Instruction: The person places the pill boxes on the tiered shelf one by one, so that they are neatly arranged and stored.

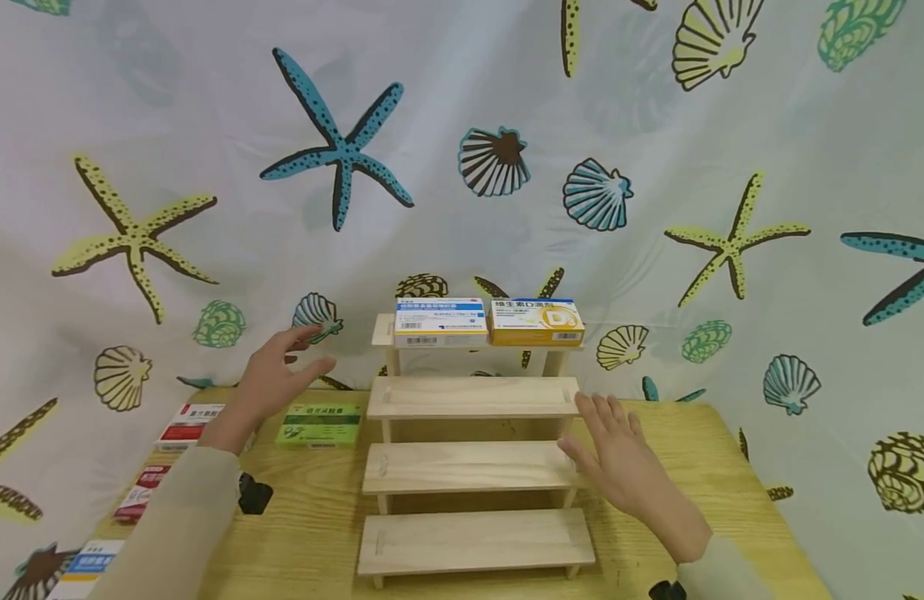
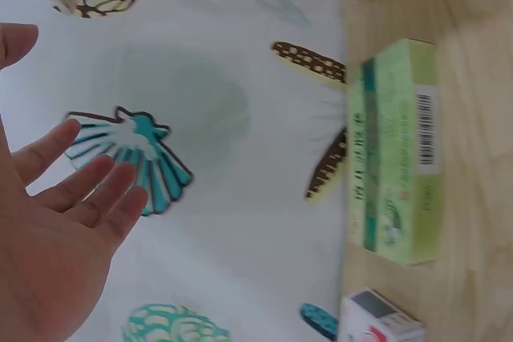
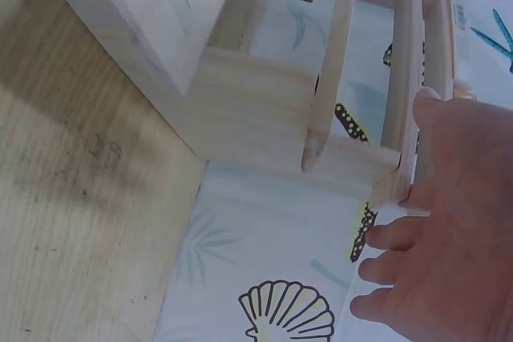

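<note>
Left hand [image 1: 272, 377], right hand [image 1: 619, 460] loose-fingered, empty — left near green box [image 1: 319, 427], desk's [image 1: 297, 517] back edge; right beside rack's [image 1: 476, 542] right edge — best pinch box ends squarely.

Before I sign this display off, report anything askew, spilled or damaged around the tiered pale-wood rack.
Only dark smudges on the yellowish wood-grain tabletop beside the rack look odd, breaking its even grain; perhaps stains. No spill or breakage shows.
</note>
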A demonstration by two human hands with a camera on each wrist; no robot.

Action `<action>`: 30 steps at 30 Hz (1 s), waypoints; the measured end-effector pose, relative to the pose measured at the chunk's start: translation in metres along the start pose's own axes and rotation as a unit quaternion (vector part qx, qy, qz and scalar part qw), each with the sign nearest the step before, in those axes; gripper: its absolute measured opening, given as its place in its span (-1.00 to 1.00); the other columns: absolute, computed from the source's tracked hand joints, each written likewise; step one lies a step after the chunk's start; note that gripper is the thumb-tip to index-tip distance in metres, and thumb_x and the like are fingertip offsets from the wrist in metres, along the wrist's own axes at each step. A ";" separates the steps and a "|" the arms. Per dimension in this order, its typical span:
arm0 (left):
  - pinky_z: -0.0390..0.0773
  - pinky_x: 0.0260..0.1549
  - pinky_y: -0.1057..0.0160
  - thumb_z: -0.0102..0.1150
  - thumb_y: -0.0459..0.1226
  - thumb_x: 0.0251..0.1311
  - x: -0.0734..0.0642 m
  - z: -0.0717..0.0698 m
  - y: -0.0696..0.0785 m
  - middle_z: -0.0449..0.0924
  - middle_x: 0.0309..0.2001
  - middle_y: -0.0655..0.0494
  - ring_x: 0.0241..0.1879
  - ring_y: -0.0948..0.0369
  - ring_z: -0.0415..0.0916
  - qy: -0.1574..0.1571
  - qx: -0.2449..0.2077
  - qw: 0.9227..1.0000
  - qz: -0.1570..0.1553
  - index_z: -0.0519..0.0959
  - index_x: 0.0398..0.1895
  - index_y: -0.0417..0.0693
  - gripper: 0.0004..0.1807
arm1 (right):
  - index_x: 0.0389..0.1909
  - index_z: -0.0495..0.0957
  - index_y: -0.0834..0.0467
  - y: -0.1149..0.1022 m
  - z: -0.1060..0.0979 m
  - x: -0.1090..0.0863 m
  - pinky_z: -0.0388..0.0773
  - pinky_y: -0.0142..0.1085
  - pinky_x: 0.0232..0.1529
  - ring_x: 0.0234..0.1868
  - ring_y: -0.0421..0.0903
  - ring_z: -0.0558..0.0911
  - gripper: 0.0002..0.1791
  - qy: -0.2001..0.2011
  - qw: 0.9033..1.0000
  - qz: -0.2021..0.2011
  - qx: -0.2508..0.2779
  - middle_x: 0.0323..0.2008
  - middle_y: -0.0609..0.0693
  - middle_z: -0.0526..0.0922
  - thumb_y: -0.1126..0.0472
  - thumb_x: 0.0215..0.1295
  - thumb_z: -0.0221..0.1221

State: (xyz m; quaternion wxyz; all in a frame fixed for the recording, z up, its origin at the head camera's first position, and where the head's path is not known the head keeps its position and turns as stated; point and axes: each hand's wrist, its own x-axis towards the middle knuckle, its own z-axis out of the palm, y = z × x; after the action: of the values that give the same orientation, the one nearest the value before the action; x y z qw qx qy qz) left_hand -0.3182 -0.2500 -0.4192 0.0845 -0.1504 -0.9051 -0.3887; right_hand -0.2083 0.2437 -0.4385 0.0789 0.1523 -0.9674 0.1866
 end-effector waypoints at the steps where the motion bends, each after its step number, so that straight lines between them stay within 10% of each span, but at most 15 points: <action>1: 0.36 0.38 -0.36 0.24 0.01 0.48 -0.003 0.002 -0.006 0.26 0.52 -0.36 0.44 -0.30 0.30 -0.005 0.003 1.000 -0.010 0.26 0.59 -0.19 -0.21 | 0.67 0.07 0.23 -0.002 0.001 -0.004 0.00 0.50 0.50 0.63 0.48 0.06 -0.15 0.001 1.000 -0.002 0.001 0.58 0.43 0.19 -0.22 0.63 0.00; 17: 0.43 0.23 -0.50 0.35 0.20 0.30 -0.028 0.036 -0.077 0.23 0.53 -0.48 0.43 -0.48 0.26 -0.082 0.079 0.991 -0.073 0.20 0.63 -0.22 0.04 | 0.63 0.19 0.22 -0.026 0.021 -0.048 -0.03 0.39 0.58 0.66 0.37 0.06 -0.17 -0.030 0.999 -0.025 0.015 0.61 0.34 0.18 -0.18 0.57 0.12; 30: 0.37 0.29 -0.50 0.48 0.31 0.06 -0.029 0.055 -0.099 0.27 0.49 -0.52 0.41 -0.50 0.27 -0.098 0.120 0.982 -0.106 0.20 0.60 -0.25 0.24 | 0.61 0.22 0.23 -0.033 0.043 -0.047 0.02 0.33 0.60 0.67 0.38 0.05 -0.15 -0.069 0.996 -0.047 -0.014 0.62 0.36 0.14 -0.28 0.59 0.02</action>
State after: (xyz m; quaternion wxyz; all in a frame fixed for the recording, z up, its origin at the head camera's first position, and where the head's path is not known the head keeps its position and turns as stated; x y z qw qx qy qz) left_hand -0.3259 -0.2805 -0.5318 -0.0292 -0.0795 -0.9600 -0.2669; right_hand -0.1572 0.2103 -0.4766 0.0223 0.2094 -0.9646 0.1585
